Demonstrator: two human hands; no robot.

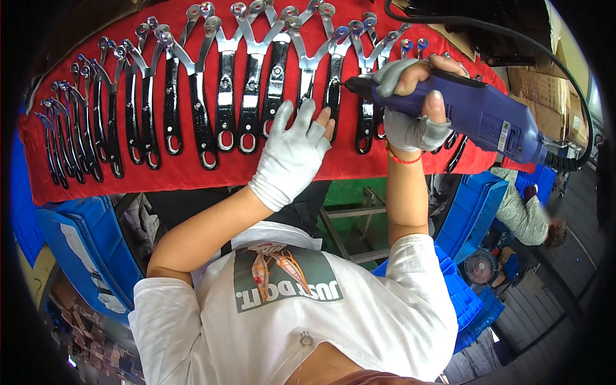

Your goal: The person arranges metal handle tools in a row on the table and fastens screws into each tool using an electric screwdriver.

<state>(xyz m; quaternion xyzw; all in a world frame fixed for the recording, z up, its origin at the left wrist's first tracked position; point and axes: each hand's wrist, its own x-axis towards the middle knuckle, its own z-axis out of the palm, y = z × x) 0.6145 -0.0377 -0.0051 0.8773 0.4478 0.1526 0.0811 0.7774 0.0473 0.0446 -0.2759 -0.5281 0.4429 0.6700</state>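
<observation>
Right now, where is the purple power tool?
In the head view, the purple power tool is at the upper right, in the right hand, tip on a black metal piece.

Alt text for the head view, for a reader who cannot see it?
A gloved right hand holds a corded blue electric screwdriver, tip against one of the black-handled metal tools. They lie in a row on a red cloth. The gloved left hand presses flat on the cloth beside it.
</observation>
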